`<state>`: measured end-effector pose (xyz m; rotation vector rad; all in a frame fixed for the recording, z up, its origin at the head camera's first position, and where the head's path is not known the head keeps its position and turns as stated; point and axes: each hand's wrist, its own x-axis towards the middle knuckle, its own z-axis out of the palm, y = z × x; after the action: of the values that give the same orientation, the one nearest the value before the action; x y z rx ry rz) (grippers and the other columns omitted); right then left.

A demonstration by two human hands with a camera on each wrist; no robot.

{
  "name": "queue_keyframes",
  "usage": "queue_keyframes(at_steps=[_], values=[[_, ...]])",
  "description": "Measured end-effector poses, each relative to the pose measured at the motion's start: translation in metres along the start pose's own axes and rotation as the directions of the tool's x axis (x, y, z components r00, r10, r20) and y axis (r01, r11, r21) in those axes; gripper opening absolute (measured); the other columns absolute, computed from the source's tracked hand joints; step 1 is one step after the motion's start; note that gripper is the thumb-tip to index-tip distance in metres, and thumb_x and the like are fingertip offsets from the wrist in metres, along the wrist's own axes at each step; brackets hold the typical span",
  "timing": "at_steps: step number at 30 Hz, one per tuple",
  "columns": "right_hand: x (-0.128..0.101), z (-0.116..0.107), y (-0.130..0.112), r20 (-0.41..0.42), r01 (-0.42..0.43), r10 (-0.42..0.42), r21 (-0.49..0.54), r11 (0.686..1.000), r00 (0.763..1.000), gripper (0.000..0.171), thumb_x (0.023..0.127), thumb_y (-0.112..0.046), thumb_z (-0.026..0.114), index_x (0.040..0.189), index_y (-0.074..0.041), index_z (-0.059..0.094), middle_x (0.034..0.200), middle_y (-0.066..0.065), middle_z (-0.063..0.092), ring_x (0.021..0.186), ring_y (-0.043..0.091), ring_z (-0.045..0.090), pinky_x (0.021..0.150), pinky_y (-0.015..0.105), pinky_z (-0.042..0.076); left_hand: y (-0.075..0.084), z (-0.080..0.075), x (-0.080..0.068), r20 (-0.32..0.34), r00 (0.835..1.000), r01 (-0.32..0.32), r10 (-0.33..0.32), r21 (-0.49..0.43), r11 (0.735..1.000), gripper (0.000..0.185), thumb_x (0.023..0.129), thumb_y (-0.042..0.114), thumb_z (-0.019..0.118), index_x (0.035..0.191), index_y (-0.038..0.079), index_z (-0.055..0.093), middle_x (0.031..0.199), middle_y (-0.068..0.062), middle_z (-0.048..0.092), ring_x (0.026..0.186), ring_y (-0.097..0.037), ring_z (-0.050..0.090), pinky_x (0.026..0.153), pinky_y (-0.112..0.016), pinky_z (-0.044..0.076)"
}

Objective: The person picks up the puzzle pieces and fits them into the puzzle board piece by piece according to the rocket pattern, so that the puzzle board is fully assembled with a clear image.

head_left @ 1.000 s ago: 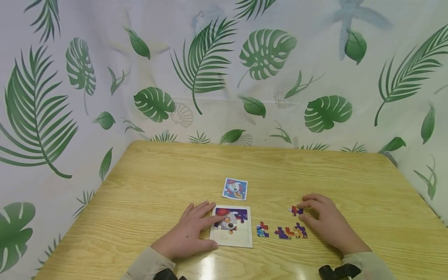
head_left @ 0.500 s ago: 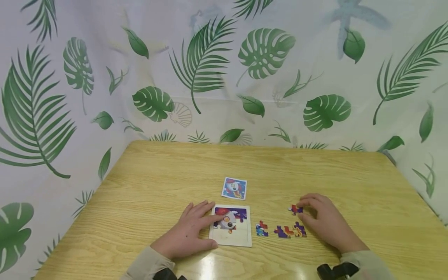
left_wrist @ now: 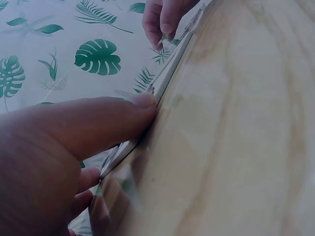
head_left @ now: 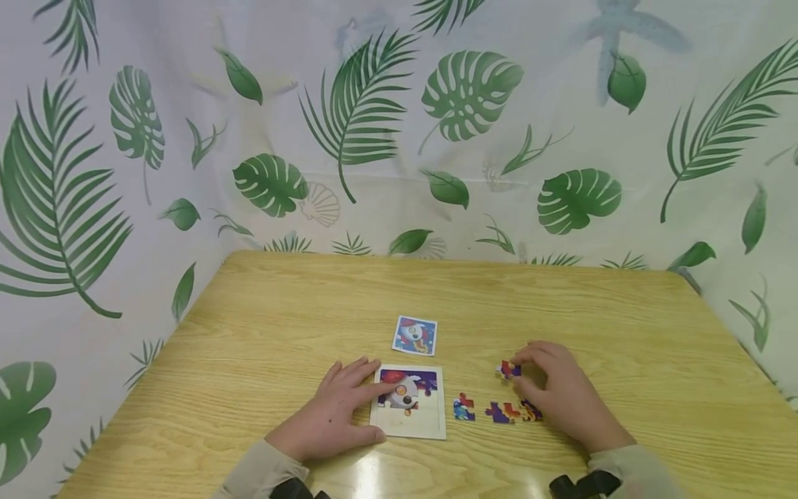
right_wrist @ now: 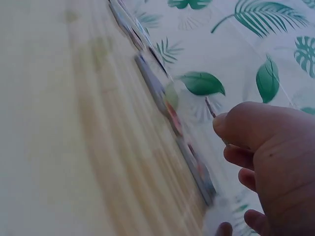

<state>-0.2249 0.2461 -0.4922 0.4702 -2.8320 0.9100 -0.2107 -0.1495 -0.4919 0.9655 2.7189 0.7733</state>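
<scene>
Under your left hand (head_left: 330, 416) and right hand (head_left: 564, 391) you have a wood-grain counter (head_left: 299, 291). Beyond them you face a white backdrop (head_left: 386, 201), printed with a large green palm frond (head_left: 56, 194) well left of your left hand, a seashell (head_left: 321, 204) ahead of it, a monstera leaf (head_left: 578, 201) beyond your right hand, and a blue starfish (head_left: 630, 31) higher up.

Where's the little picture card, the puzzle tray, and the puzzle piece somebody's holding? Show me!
Picture card (head_left: 414, 336): head view, middle of its printed side.
Puzzle tray (head_left: 411, 423): head view, its bare lower part.
Held puzzle piece (head_left: 508, 369): head view, the red part.
</scene>
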Motion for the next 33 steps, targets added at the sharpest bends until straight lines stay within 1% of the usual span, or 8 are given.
queue_keyframes(at_steps=[5,9,13,17,23,25,28,33], values=[[0.002,0.015,-0.018,0.002,0.038,-0.039,0.029,0.999,0.999,0.022,0.092,-0.024,0.075,0.113,-0.019,0.07,0.138,0.012,0.055,0.135,0.036,0.042,0.109,0.062,0.035,0.0,0.0,0.001,0.004,1.0,0.003,-0.003,0.005,1.0,0.07,0.089,0.05,0.071,0.152,0.033,0.048,0.166,-0.004,0.025,0.154,-0.027,0.014,0.121,-0.057,0.0],[0.004,0.026,-0.03,0.0,0.104,-0.104,0.033,0.994,0.995,0.02,0.09,-0.021,0.077,0.11,-0.021,0.071,0.131,0.007,0.059,0.134,0.033,0.045,0.108,0.058,0.038,0.0,0.0,0.001,0.004,1.0,0.005,-0.005,0.003,1.0,0.071,0.089,0.05,0.072,0.153,0.034,0.047,0.166,-0.004,0.024,0.153,-0.028,0.013,0.121,-0.057,0.0],[0.006,0.033,-0.042,-0.005,0.16,-0.16,0.014,0.987,0.987,0.019,0.089,-0.019,0.078,0.107,-0.021,0.071,0.125,0.003,0.061,0.131,0.032,0.047,0.108,0.056,0.04,0.0,0.0,0.001,0.0,1.0,0.003,-0.003,0.002,1.0,0.072,0.089,0.05,0.072,0.153,0.033,0.046,0.166,-0.005,0.024,0.153,-0.028,0.013,0.12,-0.058,0.0],[0.01,0.042,-0.053,-0.002,0.196,-0.196,0.0,0.981,0.981,0.018,0.087,-0.02,0.08,0.104,-0.022,0.072,0.119,-0.002,0.063,0.13,0.03,0.049,0.109,0.055,0.039,0.0,0.001,0.001,-0.009,1.0,-0.004,0.004,0.007,1.0,0.072,0.089,0.05,0.072,0.154,0.033,0.045,0.166,-0.005,0.023,0.153,-0.029,0.014,0.12,-0.059,0.001],[0.015,0.06,-0.069,0.035,0.249,-0.249,0.021,0.968,0.968,0.019,0.086,-0.022,0.081,0.101,-0.024,0.072,0.119,-0.005,0.065,0.132,0.026,0.049,0.111,0.052,0.038,0.001,-0.001,0.002,0.003,1.0,-0.002,0.002,0.013,1.0,0.073,0.09,0.052,0.07,0.155,0.034,0.043,0.167,-0.005,0.023,0.153,-0.029,0.014,0.12,-0.06,0.001],[0.016,0.064,-0.075,0.052,0.254,-0.255,0.022,0.967,0.966,0.018,0.086,-0.025,0.081,0.102,-0.025,0.072,0.12,-0.005,0.065,0.132,0.025,0.049,0.112,0.051,0.037,0.001,-0.001,0.002,0.013,1.0,0.008,-0.008,0.013,1.0,0.073,0.089,0.053,0.07,0.155,0.035,0.043,0.167,-0.004,0.022,0.153,-0.029,0.013,0.12,-0.059,0.0],[0.017,0.068,-0.081,0.067,0.258,-0.257,-0.003,0.966,0.964,0.019,0.086,-0.029,0.08,0.102,-0.026,0.072,0.122,-0.005,0.065,0.132,0.023,0.049,0.112,0.051,0.037,0.001,-0.002,0.002,0.028,0.999,0.025,-0.025,0.009,1.0,0.072,0.089,0.053,0.07,0.154,0.036,0.044,0.167,-0.002,0.022,0.154,-0.027,0.012,0.12,-0.057,-0.001],[0.016,0.07,-0.086,0.052,0.259,-0.256,-0.058,0.964,0.965,0.021,0.084,-0.029,0.083,0.103,-0.024,0.073,0.124,-0.002,0.064,0.128,0.024,0.05,0.112,0.052,0.036,0.001,-0.002,0.002,0.037,0.999,0.033,-0.033,-0.002,0.999,0.07,0.09,0.053,0.069,0.153,0.035,0.045,0.167,-0.002,0.022,0.154,-0.026,0.011,0.121,-0.057,-0.001]])
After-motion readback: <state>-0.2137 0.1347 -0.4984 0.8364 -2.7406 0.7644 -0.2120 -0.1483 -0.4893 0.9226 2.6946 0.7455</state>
